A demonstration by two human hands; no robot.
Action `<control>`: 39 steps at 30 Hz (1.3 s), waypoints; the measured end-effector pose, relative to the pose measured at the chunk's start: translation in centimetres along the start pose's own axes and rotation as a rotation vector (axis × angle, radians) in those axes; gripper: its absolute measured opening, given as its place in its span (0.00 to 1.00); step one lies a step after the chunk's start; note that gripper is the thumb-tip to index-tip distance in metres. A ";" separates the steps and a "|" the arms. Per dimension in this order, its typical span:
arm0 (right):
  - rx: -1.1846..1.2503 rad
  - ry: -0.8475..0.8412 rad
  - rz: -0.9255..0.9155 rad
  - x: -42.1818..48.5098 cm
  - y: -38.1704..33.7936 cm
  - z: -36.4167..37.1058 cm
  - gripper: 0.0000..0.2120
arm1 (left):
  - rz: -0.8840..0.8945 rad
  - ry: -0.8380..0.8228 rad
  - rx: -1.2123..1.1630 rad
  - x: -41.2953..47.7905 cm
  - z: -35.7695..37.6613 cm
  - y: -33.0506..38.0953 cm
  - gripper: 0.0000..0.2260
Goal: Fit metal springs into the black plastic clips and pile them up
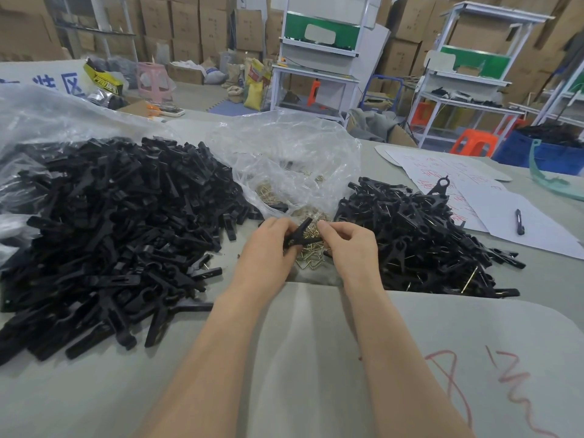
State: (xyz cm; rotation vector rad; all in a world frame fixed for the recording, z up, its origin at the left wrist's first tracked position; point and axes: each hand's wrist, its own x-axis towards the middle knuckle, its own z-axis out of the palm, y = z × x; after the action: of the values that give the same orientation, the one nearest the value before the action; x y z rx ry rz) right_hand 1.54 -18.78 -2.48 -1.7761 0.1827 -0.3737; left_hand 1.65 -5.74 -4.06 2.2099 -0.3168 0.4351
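Warehouse backdrop — stacked cardboard boxes point(186, 26), white metal shelving point(316, 75), an orange stool point(474, 142).

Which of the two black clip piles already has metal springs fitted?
The smaller right pile: wire ends glint among its clips. The larger left pile is almost all plain black pieces.

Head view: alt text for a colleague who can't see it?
The left hand grips a black plastic clip while the right hand pinches a metal spring at it. A heap of loose clip pieces lies left, sprung clips right.
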 end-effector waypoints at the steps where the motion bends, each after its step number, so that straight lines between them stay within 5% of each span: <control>1: -0.018 0.001 -0.003 -0.1 -0.1 0.0 0.06 | 0.005 0.002 0.005 0.0 0.0 0.1 0.09; 8: 0.176 -0.043 0.161 0.1 -0.4 -0.3 0.05 | 0.049 -0.005 -0.015 -0.1 -0.2 0.4 0.11; 23: 0.058 -0.162 0.114 0.6 -0.3 -0.7 0.08 | 0.095 -0.029 -0.035 -0.2 -0.8 0.7 0.10; 31: 0.533 -0.566 0.398 0.6 -1.6 -2.4 0.12 | 0.015 -0.066 -0.422 -0.3 -2.0 1.8 0.15; 39: 0.475 -0.890 0.385 0.3 -1.5 -2.4 0.30 | 0.118 -0.038 -0.376 -0.2 -2.4 2.2 0.12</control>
State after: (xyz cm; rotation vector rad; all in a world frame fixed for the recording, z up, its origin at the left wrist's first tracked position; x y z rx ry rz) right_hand 0.87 -20.74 -0.53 -1.2533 -0.1887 0.6127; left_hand 0.13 -5.18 -1.16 1.8400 -0.5080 0.3635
